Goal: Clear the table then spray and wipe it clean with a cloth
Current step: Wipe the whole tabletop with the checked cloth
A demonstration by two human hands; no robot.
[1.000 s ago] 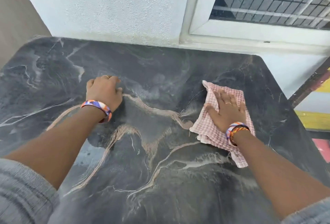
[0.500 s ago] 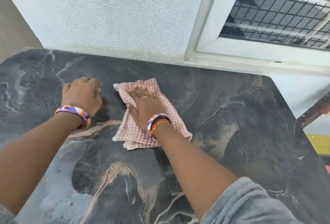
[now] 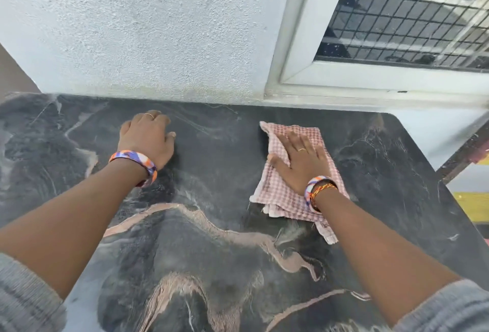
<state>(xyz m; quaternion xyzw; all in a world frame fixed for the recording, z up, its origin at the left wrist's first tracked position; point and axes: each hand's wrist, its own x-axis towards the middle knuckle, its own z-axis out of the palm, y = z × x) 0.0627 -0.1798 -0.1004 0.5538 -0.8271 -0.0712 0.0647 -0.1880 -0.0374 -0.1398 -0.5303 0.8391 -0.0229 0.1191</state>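
Dark marble-patterned tabletop (image 3: 211,226) already cleared, no spray bottle in view; wiping underway. Right hand (image 3: 301,162), fingers spread flat, presses pink checked cloth (image 3: 280,194) right of centre. Left hand (image 3: 146,138), fingers curled loosely, holds nothing, braces centre-left. Near area looks left to wipe.

Dark veined marble-look table (image 3: 217,162) with dull sheen, woven checked cloth (image 3: 280,188), rough plastered wall (image 3: 158,27)
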